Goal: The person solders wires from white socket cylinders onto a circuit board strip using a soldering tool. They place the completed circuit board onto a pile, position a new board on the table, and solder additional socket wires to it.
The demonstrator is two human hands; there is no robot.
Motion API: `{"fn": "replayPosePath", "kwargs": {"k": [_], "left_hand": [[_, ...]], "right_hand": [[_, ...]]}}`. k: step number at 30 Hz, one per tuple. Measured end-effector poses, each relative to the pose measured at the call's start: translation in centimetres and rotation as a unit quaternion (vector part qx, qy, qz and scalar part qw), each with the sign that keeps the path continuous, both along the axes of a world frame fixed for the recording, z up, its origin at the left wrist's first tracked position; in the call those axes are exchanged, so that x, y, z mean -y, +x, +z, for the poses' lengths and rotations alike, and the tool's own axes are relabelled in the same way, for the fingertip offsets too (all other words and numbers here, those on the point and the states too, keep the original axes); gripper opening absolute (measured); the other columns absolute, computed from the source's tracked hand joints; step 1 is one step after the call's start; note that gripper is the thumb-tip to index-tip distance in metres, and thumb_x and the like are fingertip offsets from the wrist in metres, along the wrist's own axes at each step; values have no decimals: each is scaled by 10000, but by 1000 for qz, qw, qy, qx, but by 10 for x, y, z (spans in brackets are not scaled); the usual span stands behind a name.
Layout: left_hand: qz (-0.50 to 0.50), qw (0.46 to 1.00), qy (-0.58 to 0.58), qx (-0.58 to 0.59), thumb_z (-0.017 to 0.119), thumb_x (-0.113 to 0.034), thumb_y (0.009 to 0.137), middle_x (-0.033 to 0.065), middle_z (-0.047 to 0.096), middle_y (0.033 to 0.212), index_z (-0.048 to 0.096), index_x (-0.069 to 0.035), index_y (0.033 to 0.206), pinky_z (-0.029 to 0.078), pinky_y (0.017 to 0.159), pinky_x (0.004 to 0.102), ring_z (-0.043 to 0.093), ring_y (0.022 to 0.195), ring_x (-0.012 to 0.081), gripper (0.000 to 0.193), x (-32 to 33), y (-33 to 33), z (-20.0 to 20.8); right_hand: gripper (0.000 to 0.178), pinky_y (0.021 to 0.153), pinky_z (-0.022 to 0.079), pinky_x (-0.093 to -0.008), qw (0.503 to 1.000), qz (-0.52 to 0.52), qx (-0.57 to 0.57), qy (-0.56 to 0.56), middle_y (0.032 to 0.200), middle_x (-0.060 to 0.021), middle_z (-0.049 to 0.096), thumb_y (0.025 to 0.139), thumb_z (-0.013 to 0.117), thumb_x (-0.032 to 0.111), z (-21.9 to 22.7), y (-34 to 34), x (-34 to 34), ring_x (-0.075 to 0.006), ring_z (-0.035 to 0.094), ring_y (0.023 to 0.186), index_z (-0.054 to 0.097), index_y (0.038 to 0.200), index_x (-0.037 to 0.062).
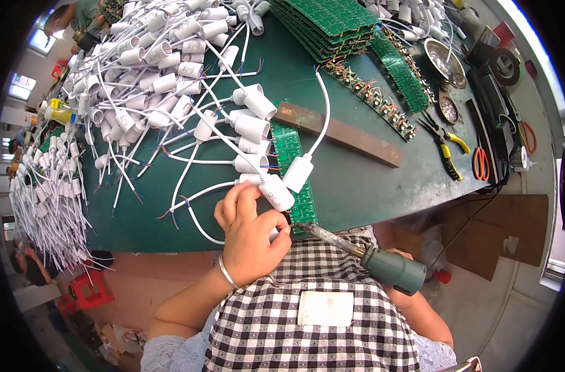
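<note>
My left hand point(250, 239) is closed at the table's front edge, thumb and fingers pinched around a white lamp holder point(273, 234) that is mostly hidden beneath them. The fingertips touch the near end of a narrow green circuit board strip point(304, 208). My right hand point(404, 299), partly covered by the handle, grips a soldering iron point(391, 268) with a green handle. Its dark tip meets the board close to my left fingertips. Several white lamp holders point(251, 127) line the strip's left side, with coloured wire ends at its edge. Another lamp holder point(298, 173) lies across the strip.
A brown bar point(338, 133) lies against the strip's far end. Piled lamp holders point(164, 68) cover the left. Stacked green boards point(326, 22) stand at the back. On the right are yellow-handled pliers point(448, 149), orange-handled scissors point(481, 163) and a metal dish point(445, 61).
</note>
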State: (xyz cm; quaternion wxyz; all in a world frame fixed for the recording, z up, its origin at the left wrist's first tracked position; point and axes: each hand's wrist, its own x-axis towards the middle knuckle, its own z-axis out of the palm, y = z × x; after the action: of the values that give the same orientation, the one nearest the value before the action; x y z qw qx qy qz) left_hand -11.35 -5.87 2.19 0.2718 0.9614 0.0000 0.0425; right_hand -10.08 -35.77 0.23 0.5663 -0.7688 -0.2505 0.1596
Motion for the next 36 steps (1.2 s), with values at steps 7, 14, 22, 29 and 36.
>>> {"fn": "replayPosePath", "kwargs": {"k": [7, 14, 22, 29, 36], "left_hand": [[0, 1000, 5, -2, 675, -154, 646, 210, 418, 1210, 636, -126, 690, 176, 1002, 494, 297, 1233, 415, 65, 1, 1, 0], [1, 1000, 8, -1, 669, -147, 642, 217, 417, 1210, 632, -124, 685, 175, 1001, 493, 291, 1238, 415, 62, 2, 1, 0], [-1, 1000, 11, -5, 671, -152, 656, 215, 414, 1211, 630, -121, 684, 173, 997, 494, 289, 1235, 413, 59, 2, 1, -1], [0, 1000, 12, -5, 671, -152, 658, 219, 410, 1215, 626, -118, 689, 175, 997, 496, 288, 1235, 414, 63, 0, 1, 2], [6, 1000, 13, 12, 654, -148, 658, 180, 433, 1190, 613, -135, 681, 192, 974, 508, 303, 1227, 392, 49, 4, 1, -2]], "right_hand": [[350, 758, 454, -353, 1000, 1, -1, -11, 946, -108, 610, 826, 629, 335, -1, -1, -1, -258, 581, 848, 621, 984, 23], [255, 733, 491, -345, 999, -17, 34, -8, 915, -115, 645, 695, 691, 129, 1, 0, -1, -281, 618, 794, 672, 932, 36], [254, 709, 485, -320, 950, -128, -252, 133, 869, -72, 637, 796, 678, 210, -12, -15, 17, -186, 611, 769, 634, 954, 15], [284, 747, 474, -351, 985, -71, -156, -29, 891, -76, 646, 745, 687, 242, 8, -4, 3, -254, 614, 810, 643, 953, 52], [286, 785, 474, -338, 988, -61, -141, 0, 925, -82, 643, 735, 688, 204, -10, -5, 10, -247, 615, 845, 642, 969, 45]]}}
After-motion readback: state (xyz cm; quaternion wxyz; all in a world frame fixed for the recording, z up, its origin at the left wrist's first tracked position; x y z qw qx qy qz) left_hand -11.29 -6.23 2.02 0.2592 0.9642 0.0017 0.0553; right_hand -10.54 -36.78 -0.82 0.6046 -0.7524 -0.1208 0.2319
